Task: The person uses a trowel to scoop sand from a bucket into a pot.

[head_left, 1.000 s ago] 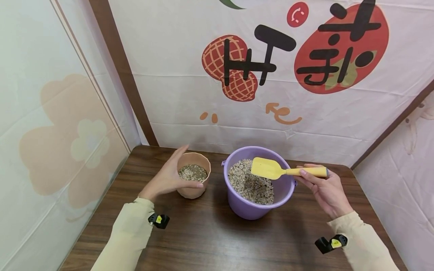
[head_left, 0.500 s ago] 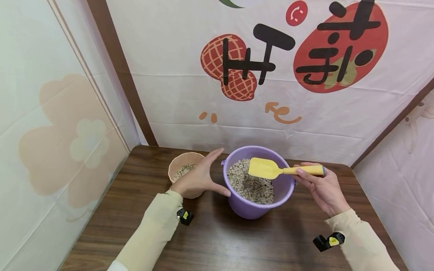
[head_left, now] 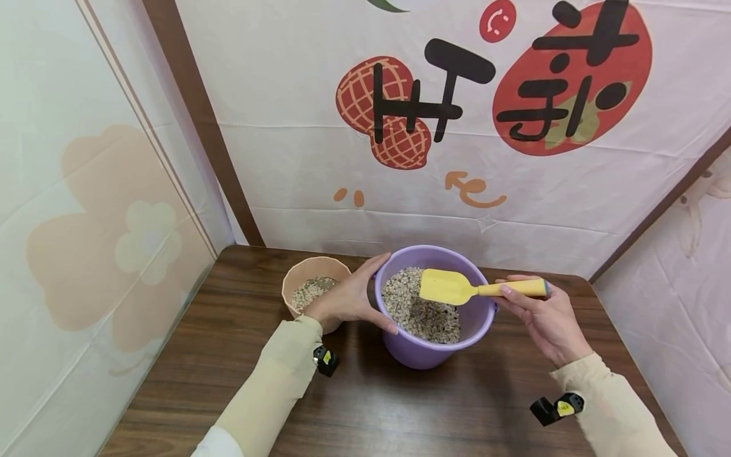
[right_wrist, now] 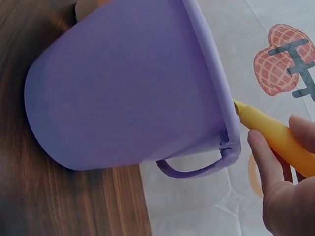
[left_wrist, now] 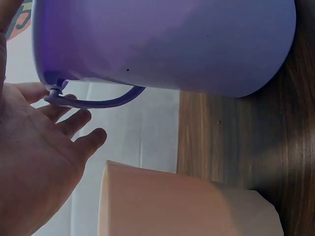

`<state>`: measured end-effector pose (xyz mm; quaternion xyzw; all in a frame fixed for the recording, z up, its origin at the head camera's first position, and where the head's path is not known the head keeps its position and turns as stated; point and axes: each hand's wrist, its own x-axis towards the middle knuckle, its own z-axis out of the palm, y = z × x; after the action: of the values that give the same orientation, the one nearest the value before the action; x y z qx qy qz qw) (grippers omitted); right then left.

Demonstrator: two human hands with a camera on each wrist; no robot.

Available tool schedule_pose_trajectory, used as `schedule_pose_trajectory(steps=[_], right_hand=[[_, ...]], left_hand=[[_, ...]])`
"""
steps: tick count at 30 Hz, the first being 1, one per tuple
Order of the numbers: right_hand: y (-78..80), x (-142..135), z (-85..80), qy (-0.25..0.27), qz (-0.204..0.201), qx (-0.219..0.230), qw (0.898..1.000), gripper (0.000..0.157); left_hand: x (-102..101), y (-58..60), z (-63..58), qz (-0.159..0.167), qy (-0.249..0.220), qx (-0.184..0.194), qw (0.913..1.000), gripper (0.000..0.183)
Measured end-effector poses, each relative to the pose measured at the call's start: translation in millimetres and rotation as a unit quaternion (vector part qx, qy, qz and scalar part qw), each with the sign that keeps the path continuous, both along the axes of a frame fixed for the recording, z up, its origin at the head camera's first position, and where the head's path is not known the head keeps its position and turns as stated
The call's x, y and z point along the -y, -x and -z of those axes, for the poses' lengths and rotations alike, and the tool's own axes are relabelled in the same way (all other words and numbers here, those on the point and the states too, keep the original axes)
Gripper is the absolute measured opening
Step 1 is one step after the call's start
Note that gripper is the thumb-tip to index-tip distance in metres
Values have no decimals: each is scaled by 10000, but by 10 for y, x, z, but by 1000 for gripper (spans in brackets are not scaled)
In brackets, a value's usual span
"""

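Observation:
A purple bucket (head_left: 419,352) stands on the table, part full of speckled gravel (head_left: 402,295). My left hand (head_left: 351,299) is at the bucket's left rim, thumb in front and fingers behind, spread wide. In the left wrist view its fingers (left_wrist: 74,123) stretch out near the bucket's handle (left_wrist: 98,103); whether they bear on the rim is hard to tell. My right hand (head_left: 545,317) grips the handle of a yellow toy shovel (head_left: 448,287), whose blade hangs over the gravel. In the right wrist view, thumb and fingers pinch the shovel's handle (right_wrist: 268,130).
A peach-coloured pot (head_left: 291,279) stands left of the bucket, partly behind my left hand and wrist, with gravel inside. The dark wooden table (head_left: 434,412) meets a printed cloth wall (head_left: 297,178) at the back. Cloth walls rise at both sides.
My left hand has moved right, from beside the peach pot to the bucket's left rim. The right hand has kept the shovel over the bucket, almost still.

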<state>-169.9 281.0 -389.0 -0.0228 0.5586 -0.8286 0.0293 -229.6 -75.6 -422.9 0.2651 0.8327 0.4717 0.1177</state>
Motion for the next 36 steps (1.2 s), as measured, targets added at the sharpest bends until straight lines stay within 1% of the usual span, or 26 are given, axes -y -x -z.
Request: schedule_pose_trajectory(steps=[3, 6, 9, 12, 14, 16, 19, 22, 27, 31, 34, 36], right_hand=[[5, -3, -14, -218, 73, -50, 9997, 19], [3, 11, -33, -641, 172, -66, 9978, 19], [-5, 35, -49, -1132, 292, -66, 9931, 20], [-6, 64, -67, -1623, 394, -73, 9859, 20], [-4, 87, -88, -2059, 458, -149, 9774, 20], [3, 116, -104, -2562, 517, -258, 9649, 23], [13, 166, -121, -3234, 610, -431, 9433, 33], [33, 218, -119, -3671, 669, -559, 9261, 41], [62, 319, -115, -4096, 721, -662, 9070, 34], [79, 404, -121, -4416, 715, -608, 8923, 31], [99, 463, -117, -4477, 776, -546, 8891, 32], [111, 499, -114, -4448, 848, -521, 8901, 34]], left_hand=[[-3, -2, 1, -6, -24, 50, 10000, 139], [-3, -7, -3, -11, -115, 122, 9999, 139], [-6, -8, -2, -18, -195, 226, 9996, 139], [-5, -8, 5, -35, -255, 307, 9992, 139], [-5, -13, 9, -73, -324, 414, 9986, 139], [-3, -22, 12, -122, -398, 518, 9978, 140], [-4, -33, 20, -161, -540, 681, 9961, 140], [-5, -37, 30, -161, -605, 730, 9954, 140], [-2, -30, 45, -165, -511, 684, 9962, 139], [1, -23, 52, -159, -468, 691, 9964, 140], [4, -16, 49, -158, -359, 621, 9973, 140], [4, -10, 45, -147, -276, 556, 9980, 140]])
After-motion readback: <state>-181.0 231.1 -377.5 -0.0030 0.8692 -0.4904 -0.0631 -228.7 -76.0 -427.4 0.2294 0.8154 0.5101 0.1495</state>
